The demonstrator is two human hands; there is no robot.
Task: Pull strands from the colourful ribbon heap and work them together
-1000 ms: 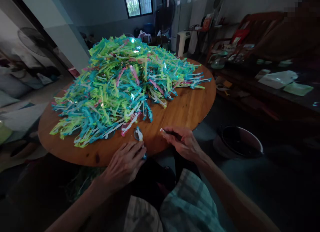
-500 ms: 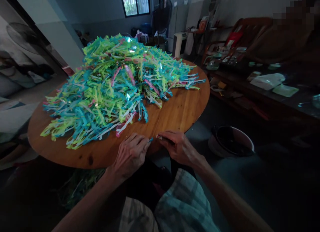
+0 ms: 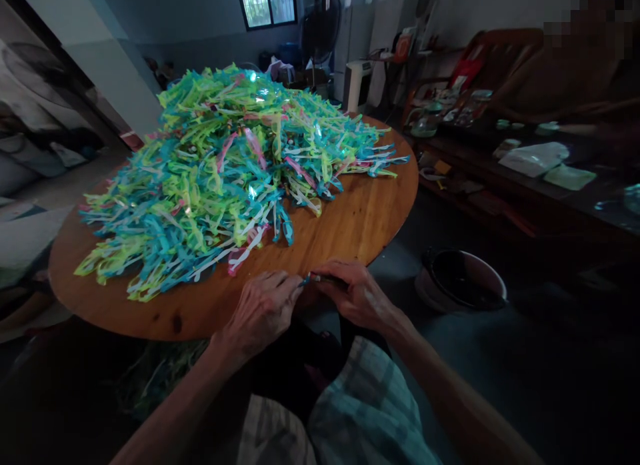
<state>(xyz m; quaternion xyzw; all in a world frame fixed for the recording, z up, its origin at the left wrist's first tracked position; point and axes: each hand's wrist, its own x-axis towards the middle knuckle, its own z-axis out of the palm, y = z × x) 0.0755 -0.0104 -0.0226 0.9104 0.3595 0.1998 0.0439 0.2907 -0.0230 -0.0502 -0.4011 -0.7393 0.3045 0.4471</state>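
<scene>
My left hand [image 3: 267, 305] is closed in a pinch on a small blue piece [image 3: 304, 281], its tip showing past the thumb and forefinger. Opposite it, my right hand [image 3: 356, 293] pinches a small thin piece [image 3: 315, 277] with a pale end; its kind is too small to make out. The two pieces meet or nearly touch at the near edge of the round wooden table [image 3: 345, 218]. Beyond my hands lies a large heap of thin plastic strips [image 3: 215, 178] in yellow-green, blue, white and pink.
A bucket [image 3: 463, 281] stands on the floor to the right. Farther right, a dark low table [image 3: 530, 191] holds jars, cups and a plastic bag, with a person behind it. More strips [image 3: 160, 378] lie below the table on the left. A standing fan [image 3: 320, 31] is at the back.
The small pieces in my two hands have come closer together, closing the gap between them. The whole view has shifted slightly; the heap looks unchanged.
</scene>
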